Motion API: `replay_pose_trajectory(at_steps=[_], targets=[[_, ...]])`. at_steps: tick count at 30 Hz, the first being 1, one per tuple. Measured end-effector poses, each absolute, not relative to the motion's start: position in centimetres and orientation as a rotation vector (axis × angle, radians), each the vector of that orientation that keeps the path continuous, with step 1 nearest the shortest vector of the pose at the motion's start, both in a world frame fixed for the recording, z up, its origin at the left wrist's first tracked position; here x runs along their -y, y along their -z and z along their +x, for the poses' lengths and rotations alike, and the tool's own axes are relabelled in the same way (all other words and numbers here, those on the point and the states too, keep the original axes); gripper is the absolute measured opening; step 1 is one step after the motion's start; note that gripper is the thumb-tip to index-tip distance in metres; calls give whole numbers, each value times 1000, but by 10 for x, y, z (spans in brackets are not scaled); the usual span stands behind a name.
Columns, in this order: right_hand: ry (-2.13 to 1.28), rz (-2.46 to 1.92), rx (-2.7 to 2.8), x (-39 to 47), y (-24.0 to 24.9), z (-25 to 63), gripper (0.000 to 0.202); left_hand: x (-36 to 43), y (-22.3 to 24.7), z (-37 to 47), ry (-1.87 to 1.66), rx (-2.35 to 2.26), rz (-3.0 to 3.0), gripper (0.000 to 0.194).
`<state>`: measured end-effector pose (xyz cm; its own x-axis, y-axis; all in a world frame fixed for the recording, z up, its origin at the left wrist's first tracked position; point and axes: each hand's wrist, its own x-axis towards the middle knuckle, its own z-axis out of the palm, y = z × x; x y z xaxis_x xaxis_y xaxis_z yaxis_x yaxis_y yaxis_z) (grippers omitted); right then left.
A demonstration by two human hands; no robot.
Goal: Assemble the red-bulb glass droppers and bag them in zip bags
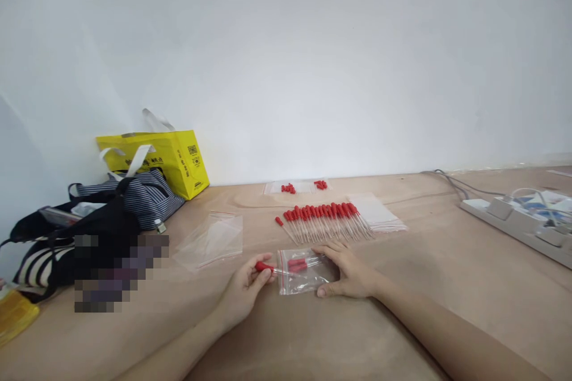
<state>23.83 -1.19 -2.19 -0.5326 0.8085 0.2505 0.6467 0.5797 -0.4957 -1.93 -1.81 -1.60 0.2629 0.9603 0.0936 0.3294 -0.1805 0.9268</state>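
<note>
My left hand (246, 286) pinches the red bulb of a glass dropper (264, 266), whose clear tube reaches into the open left end of a small zip bag (308, 281). Inside that bag lie red-bulbed droppers (297, 265). My right hand (346, 272) rests with spread fingers around the bag's right end, thumb at the lower edge and fingers at the upper one. Just beyond the bag, a row of several droppers (322, 220) lies side by side, red bulbs pointing away from me.
Clear bags (218, 241) lie at the left, more bags (379, 214) behind the row. Loose red bulbs (288, 189) sit near the wall. A yellow bag (183, 166) and dark bags (102, 220) stand left; a power strip (527, 229) is at right.
</note>
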Motion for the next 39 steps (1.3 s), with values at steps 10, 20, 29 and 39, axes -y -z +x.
replay_pose_trajectory(at_steps=[10,20,29,39], targets=[[-473,-1167,2348,13,22,236,79,16,5,-6,-573,-1198,2201,19],[-645,-1055,2277,7,23,256,84,7,-10,-13,-433,-905,1881,26],[-662,-1036,2266,5,28,253,83,6,9,6,-559,-1192,1922,20],[-615,-1099,2244,13,24,240,82,-25,1,-12,-381,-1100,2245,19]])
